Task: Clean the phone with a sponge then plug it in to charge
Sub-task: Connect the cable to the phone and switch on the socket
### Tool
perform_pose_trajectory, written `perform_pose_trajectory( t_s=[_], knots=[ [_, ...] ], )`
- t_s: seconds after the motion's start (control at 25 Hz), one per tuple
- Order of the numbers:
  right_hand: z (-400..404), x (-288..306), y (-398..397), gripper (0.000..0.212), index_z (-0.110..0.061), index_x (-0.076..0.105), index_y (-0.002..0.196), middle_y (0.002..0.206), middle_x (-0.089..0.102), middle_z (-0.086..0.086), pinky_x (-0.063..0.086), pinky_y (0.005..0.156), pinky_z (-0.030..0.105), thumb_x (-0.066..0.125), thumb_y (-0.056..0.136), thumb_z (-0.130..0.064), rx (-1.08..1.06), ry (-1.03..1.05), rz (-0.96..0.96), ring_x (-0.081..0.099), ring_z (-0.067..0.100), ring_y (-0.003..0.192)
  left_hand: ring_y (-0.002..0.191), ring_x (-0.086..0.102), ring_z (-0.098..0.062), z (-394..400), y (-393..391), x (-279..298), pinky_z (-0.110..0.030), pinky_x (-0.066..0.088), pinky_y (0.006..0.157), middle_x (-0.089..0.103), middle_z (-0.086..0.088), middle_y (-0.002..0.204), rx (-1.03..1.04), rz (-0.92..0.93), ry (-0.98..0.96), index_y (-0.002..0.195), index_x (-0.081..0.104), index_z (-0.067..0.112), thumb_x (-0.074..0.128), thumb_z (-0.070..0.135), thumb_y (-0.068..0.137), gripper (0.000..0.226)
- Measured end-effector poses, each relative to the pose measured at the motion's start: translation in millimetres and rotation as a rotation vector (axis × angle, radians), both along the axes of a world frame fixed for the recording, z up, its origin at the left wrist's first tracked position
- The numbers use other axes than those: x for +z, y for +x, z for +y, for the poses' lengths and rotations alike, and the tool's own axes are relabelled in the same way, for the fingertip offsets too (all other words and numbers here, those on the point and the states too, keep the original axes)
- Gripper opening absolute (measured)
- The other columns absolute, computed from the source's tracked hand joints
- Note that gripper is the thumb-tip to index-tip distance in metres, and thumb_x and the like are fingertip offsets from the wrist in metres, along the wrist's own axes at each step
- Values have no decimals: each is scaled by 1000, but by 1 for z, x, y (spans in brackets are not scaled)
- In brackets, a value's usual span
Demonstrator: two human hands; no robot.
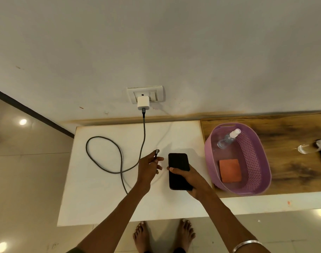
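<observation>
a glossy tiled floor [19,161] lies beside the flat white table [105,198] under a plain wall. the left hand [149,168] pinches the plug end of the grey braided cable [103,167]. the right hand [189,178] grips the smooth black phone [178,161] above the table. the orange sponge [230,170] rests in a purple perforated basket [254,161].

Arms: both are showing bare from wrist to past the elbow, with no sleeves reaching the forearms.
Right wrist: a plain silver metal bangle [247,245] is circling it.
Left upper arm: a dark olive sleeve edge [74,250] is just showing at the frame's bottom.
Feet [165,234]: both are going bare, with no footwear.
</observation>
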State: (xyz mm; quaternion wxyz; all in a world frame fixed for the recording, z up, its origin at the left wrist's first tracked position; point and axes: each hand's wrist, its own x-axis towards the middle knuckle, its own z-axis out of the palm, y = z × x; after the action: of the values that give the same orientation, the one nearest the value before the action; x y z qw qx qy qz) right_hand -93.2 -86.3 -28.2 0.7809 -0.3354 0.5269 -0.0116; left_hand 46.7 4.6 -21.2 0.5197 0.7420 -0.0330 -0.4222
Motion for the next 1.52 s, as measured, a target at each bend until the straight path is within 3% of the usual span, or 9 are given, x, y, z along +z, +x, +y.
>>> perform_pose_trajectory(
  t_s=[0.2, 0.32, 0.44, 0.6, 0.8, 1.04, 1.28, 1.52],
  knots=[
    [-15, 24, -1, 57, -7, 52, 132, 119, 68, 17, 56, 86, 47, 73, 79, -10, -178, 223, -243, 65, 35, 110, 46, 51, -7, 6, -9, 21, -18, 41, 45, 74, -1, 81, 52, -10, -22, 103, 78, 20, 65, 26, 97, 16],
    [-22, 40, 8, 52, -3, 52, 131, 123, 64, 21, 56, 87, 48, 65, 88, -30, -316, 310, -344, 65, 38, 109, 53, 69, -19, 18, -16, 38, -22, 48, 45, 77, -4, 78, 12, 58, -24, 99, 78, 13, 71, 22, 92, 13],
    [-29, 51, 20, 63, -6, 48, 135, 120, 59, 25, 51, 95, 52, 47, 94, -54, -429, 388, -431, 61, 38, 104, 68, 76, -26, 30, -25, 54, -24, 56, 53, 78, -8, 79, 10, 97, -44, 95, 78, 12, 74, 19, 89, 11],
    [-30, 64, 37, 70, -7, 44, 140, 121, 56, 24, 46, 99, 51, 29, 97, -60, -490, 446, -429, 57, 37, 106, 70, 76, -26, 32, -28, 72, -25, 58, 57, 78, -12, 80, 25, 139, -89, 91, 79, 11, 73, 16, 90, 8],
    [-27, 77, 58, 59, -7, 46, 136, 111, 61, 25, 49, 90, 53, 33, 100, -52, -592, 451, -416, 59, 37, 99, 69, 75, -24, 29, -25, 93, -24, 58, 58, 77, -10, 78, 23, 130, -144, 87, 79, 17, 70, 16, 92, 10],
    [-26, 80, 73, 58, -5, 52, 124, 100, 67, 28, 50, 91, 56, 32, 99, -54, -613, 453, -427, 63, 39, 93, 75, 77, -27, 27, -26, 98, -26, 61, 64, 78, -13, 81, 25, 162, -192, 103, 77, 14, 68, 13, 94, 14],
    [-23, 85, 81, 57, -7, 50, 129, 115, 61, 27, 50, 94, 53, 33, 99, -52, -586, 476, -406, 61, 39, 99, 77, 77, -25, 23, -27, 105, -26, 62, 66, 80, -7, 87, 11, 149, -212, 111, 74, 12, 66, 13, 95, 19],
    [-22, 90, 83, 56, -7, 51, 129, 115, 60, 26, 51, 87, 55, 33, 99, -50, -599, 480, -403, 59, 38, 100, 76, 78, -24, 21, -26, 108, -26, 62, 65, 80, -7, 89, 20, 146, -221, 118, 72, 12, 65, 10, 94, 24]
  ],
)
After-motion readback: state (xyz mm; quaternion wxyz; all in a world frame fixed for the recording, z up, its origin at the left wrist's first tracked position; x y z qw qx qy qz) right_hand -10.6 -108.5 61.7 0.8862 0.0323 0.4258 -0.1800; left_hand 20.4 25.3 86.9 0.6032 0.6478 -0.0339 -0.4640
